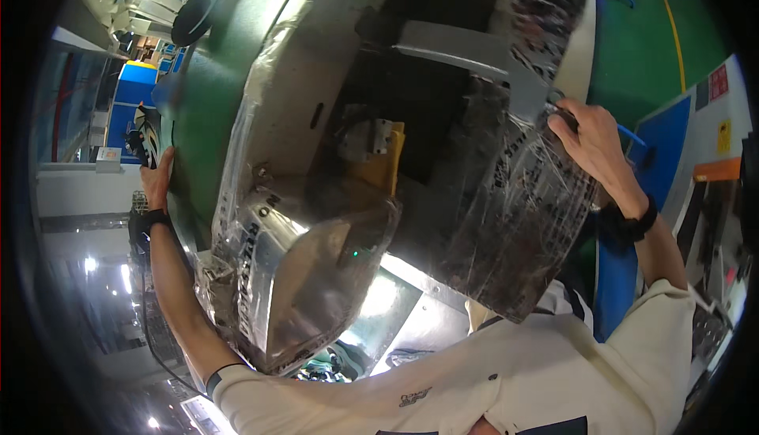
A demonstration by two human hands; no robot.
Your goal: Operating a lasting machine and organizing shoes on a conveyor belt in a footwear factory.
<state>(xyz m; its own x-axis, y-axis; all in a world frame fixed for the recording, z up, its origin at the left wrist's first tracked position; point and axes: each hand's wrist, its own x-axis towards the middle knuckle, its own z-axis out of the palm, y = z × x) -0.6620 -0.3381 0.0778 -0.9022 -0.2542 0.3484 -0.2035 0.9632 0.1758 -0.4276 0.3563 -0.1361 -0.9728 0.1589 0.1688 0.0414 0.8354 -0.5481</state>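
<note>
My left hand (156,185) reaches out to the far left, its thumb up against a black piece with pale and yellow curved stripes (149,136). The other fingers are mostly hidden, and the hand seems to hold the piece by its near end. On the right, my right hand (589,136) is closed round a dark knob or grip (558,111), largely covered by the fingers. This sits at the end of a grey metal arm (462,46) on a large machine wrapped in clear printed plastic (518,198). Each wrist wears a black band.
A silver machine housing (312,277) under torn plastic stands between my arms. Behind it are a yellow block (389,158) and a green surface (204,111). Patterned pieces (332,364) lie low by my body. Blue panels (660,146) and green floor (640,48) are at right.
</note>
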